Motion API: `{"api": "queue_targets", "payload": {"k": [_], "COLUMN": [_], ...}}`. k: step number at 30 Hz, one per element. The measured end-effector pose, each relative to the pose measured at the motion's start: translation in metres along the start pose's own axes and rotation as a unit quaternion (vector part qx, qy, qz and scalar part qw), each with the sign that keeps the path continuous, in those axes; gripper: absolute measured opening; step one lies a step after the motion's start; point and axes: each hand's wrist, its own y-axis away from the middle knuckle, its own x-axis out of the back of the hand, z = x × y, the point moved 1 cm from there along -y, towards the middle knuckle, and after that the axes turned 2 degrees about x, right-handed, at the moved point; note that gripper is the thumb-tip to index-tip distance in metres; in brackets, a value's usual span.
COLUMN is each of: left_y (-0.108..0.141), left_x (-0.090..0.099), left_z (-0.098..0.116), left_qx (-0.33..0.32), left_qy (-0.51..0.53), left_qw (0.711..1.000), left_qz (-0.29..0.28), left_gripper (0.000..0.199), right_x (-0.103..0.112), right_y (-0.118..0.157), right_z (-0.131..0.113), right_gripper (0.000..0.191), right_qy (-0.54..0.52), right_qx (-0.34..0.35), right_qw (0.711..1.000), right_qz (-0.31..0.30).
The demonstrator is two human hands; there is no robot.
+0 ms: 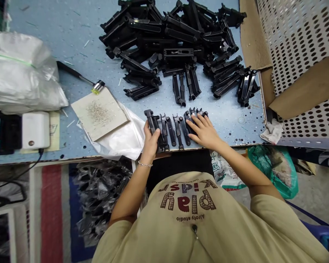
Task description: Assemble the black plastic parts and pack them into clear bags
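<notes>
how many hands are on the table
2: the left hand grips the left end of the row of black parts at the table's near edge; the right hand rests flat on its right end.

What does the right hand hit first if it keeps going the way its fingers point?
Probably the loose black plastic parts just beyond the row under the right hand, then the big pile.

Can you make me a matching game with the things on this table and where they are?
Things:
1. left hand
2. right hand
3. white box
4. tile with tiny pins

Places:
A. lying flat on the row of black parts
B. far left edge of the table
C. gripping the row's left end
D. under the brush tip

Pairs: 1-C, 2-A, 3-B, 4-D
</notes>
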Motion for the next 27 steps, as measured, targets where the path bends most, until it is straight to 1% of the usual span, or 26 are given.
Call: {"api": "queue_targets", "payload": {"k": [2,5,7,8,10,11,12,14,15,17,18,19,20,21,22,23,24,25,26,27], "left_y": [0.001,0.005,0.008,0.011,0.018,0.023,0.029,0.044,0.051,0.061,0.063,0.064,0.063,0.060,0.057,0.054,0.051,0.048,0.047,0.047], "left_x": [-0.011,-0.021,-0.019,-0.017,-0.014,-0.015,-0.017,-0.024,-0.027,-0.027,-0.021,-0.011,0.003,0.021,0.040,0.059,0.074,0.086,0.092,0.093], "left_z": [-0.004,0.001,0.007,0.009,0.015,0.018,0.022,0.027,0.029,0.029,0.026,0.022,0.015,0.007,-0.002,-0.011,-0.020,-0.028,-0.034,-0.038], "left_qx": [0.020,0.036,0.079,0.107,0.147,0.152,0.144,0.096,0.063,0.002,-0.024,-0.047,-0.067,-0.085,-0.099,-0.108,-0.111,-0.111,-0.113,-0.122], "left_qy": [0.024,0.096,0.185,0.235,0.315,0.338,0.352,0.354,0.345,0.302,0.266,0.219,0.160,0.089,0.012,-0.066,-0.140,-0.207,-0.261,-0.301], "left_qw": [0.999,0.994,0.977,0.963,0.932,0.923,0.920,0.929,0.936,0.953,0.963,0.975,0.985,0.992,0.992,0.984,0.967,0.947,0.928,0.916], "left_qz": [-0.027,-0.049,-0.067,-0.081,-0.101,-0.100,-0.089,-0.043,-0.017,0.010,0.009,0.006,0.012,0.034,0.074,0.127,0.179,0.220,0.239,0.234], "left_gripper": [0.080,0.074,0.065,0.064,0.067,0.068,0.067,0.062,0.062,0.063,0.064,0.065,0.064,0.062,0.060,0.058,0.056,0.056,0.056,0.054], "right_x": [-0.002,0.004,0.014,0.019,0.028,0.029,0.028,0.018,0.011,-0.006,-0.015,-0.022,-0.027,-0.031,-0.033,-0.033,-0.032,-0.031,-0.030,-0.030], "right_y": [0.011,0.027,0.034,0.036,0.037,0.036,0.033,0.024,0.018,0.009,0.004,0.001,-0.001,-0.004,-0.006,-0.009,-0.013,-0.019,-0.028,-0.038], "right_z": [0.018,0.042,0.046,0.042,0.020,0.002,-0.018,-0.059,-0.076,-0.099,-0.103,-0.105,-0.104,-0.102,-0.100,-0.101,-0.104,-0.111,-0.119,-0.130], "right_gripper": [0.057,0.057,0.056,0.056,0.058,0.061,0.064,0.074,0.076,0.070,0.064,0.058,0.055,0.054,0.054,0.054,0.053,0.051,0.048,0.046], "right_qy": [0.003,-0.007,-0.035,-0.058,-0.126,-0.169,-0.215,-0.299,-0.323,-0.369,-0.404,-0.451,-0.506,-0.563,-0.617,-0.665,-0.708,-0.747,-0.780,-0.809], "right_qx": [-0.012,-0.039,-0.051,-0.052,-0.043,-0.033,-0.018,0.012,0.015,0.001,-0.016,-0.038,-0.063,-0.089,-0.115,-0.136,-0.149,-0.150,-0.143,-0.131], "right_qw": [1.000,0.999,0.998,0.997,0.990,0.984,0.975,0.954,0.946,0.929,0.914,0.892,0.860,0.822,0.778,0.733,0.689,0.647,0.607,0.571], "right_qz": [-0.024,-0.029,-0.014,0.002,0.038,0.047,0.045,0.017,0.014,0.016,0.015,0.007,-0.005,-0.016,-0.026,-0.031,-0.034,-0.038,-0.043,-0.048]}}
